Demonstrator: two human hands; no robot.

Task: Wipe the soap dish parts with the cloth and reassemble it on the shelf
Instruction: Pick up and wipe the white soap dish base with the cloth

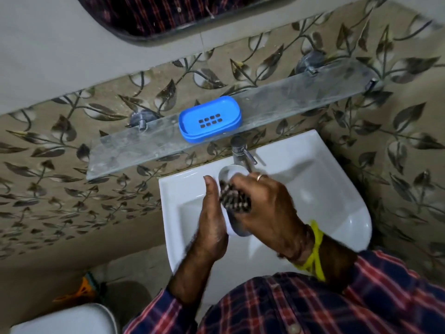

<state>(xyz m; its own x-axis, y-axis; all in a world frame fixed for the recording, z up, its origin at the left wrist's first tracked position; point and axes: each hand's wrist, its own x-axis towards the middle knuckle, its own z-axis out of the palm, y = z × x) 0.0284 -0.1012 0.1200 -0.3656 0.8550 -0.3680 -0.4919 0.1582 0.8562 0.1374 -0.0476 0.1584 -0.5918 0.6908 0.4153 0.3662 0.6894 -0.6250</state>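
A blue soap dish base with its slotted blue tray (210, 119) sits on the glass shelf (149, 145) above the sink. Over the basin I hold a white oval lid-like part (230, 173) of the soap dish. My left hand (212, 218) supports it from the left side, thumb pointing up and the fingers hidden behind it. My right hand (265, 208) grips a dark patterned cloth (234, 198) and presses it into the white part. Most of that part is covered by my hands and the cloth.
A white washbasin (337, 189) lies below the shelf, with a chrome tap (240, 150) just behind my hands. A mirror edge (168, 25) hangs above. A white toilet tank lid (67, 319) is at the lower left, an orange object (81, 290) near it.
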